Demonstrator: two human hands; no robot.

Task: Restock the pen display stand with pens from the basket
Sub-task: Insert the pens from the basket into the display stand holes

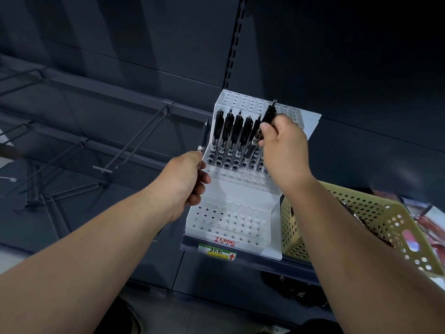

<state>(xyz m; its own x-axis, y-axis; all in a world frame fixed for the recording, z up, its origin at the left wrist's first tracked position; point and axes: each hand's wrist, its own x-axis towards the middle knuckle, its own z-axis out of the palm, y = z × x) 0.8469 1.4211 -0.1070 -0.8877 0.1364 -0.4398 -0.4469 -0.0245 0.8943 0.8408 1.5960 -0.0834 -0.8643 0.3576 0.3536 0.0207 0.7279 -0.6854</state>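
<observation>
1. The right hand (286, 150) pinches a black pen (269, 113), tilted at the right end of a row of standing pens (237, 130).
2. The left hand (183, 182) grips a second pen (205, 135), pointing up.
3. The row stands in the upper part of the white pen display stand (240, 189).
4. The basket (375, 208) sits just right of it.
</observation>
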